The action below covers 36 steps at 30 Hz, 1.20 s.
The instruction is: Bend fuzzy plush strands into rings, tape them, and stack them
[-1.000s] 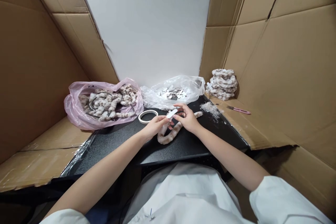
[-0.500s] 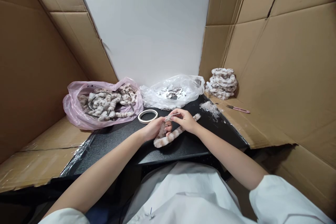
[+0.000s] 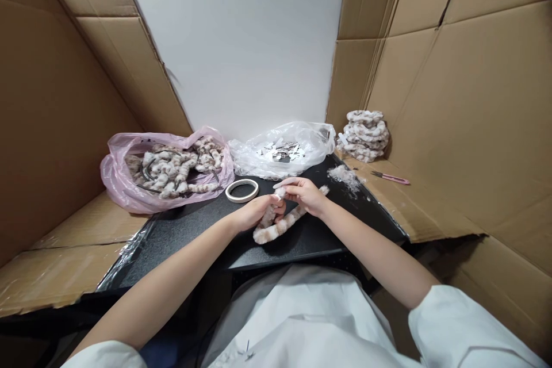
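Note:
A fluffy beige-and-brown striped strip point(image 3: 276, 232) bends in a loop over the black table, with its free end lying beyond my right wrist. My left hand point(image 3: 255, 213) is closed around its near end, fingers wrapped about the fur. At the tip of that end my right hand point(image 3: 305, 194) pinches thumb against fingers. A thin pale piece shows at the right fingertips, by the tuft of fur; its exact kind is too small to make out. Just beyond my left hand lies a roll of tape point(image 3: 242, 191), flat on the table.
A pink plastic bag point(image 3: 118, 175) with fluffy strips and dark cords stands at the left. Behind my hands sits a clear bag point(image 3: 248, 161) of small white-and-metal pieces. At right are loose fluff point(image 3: 345, 177), pink-handled snips point(image 3: 390, 178) and stacked fluffy rings point(image 3: 366, 135). Cardboard walls point(image 3: 474, 115) flank the table.
My right fingers have shifted slightly at the fur tip, and the thin pale piece sits at a different angle. My left hand keeps its hold on the strip.

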Each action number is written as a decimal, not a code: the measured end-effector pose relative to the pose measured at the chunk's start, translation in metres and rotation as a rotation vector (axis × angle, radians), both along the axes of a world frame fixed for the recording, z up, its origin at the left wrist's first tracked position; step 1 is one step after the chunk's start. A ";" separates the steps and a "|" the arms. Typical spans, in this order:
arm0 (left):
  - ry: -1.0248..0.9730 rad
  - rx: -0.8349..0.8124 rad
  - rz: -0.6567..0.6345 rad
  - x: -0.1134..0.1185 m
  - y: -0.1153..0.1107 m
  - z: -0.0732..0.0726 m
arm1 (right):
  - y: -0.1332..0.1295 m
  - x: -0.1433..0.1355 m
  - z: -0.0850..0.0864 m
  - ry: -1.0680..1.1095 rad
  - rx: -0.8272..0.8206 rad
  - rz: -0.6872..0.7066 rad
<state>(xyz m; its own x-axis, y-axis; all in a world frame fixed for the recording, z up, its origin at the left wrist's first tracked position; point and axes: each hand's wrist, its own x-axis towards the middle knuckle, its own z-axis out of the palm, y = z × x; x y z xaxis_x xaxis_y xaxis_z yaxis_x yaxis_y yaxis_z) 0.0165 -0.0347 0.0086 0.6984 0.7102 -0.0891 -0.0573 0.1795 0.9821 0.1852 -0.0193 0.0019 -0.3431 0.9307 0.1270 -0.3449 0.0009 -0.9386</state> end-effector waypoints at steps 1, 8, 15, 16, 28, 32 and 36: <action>0.022 0.076 0.007 0.000 0.000 0.000 | 0.000 0.000 0.000 0.001 -0.002 0.001; 0.183 0.405 0.006 -0.003 0.003 0.002 | -0.001 0.001 0.001 -0.014 -0.020 0.005; 0.395 0.666 0.160 -0.005 0.002 -0.002 | -0.002 0.000 0.000 -0.024 -0.084 0.009; 0.394 0.687 0.170 -0.005 0.002 -0.002 | -0.002 0.000 0.000 -0.024 -0.095 0.006; 0.039 0.359 0.059 -0.002 0.008 -0.003 | 0.003 0.006 0.003 -0.002 -0.152 -0.213; -0.055 0.351 0.058 -0.002 0.012 -0.008 | 0.002 0.004 0.002 -0.083 -0.085 -0.181; -0.182 0.200 0.135 -0.004 0.013 -0.002 | 0.002 0.004 0.003 -0.117 -0.056 -0.168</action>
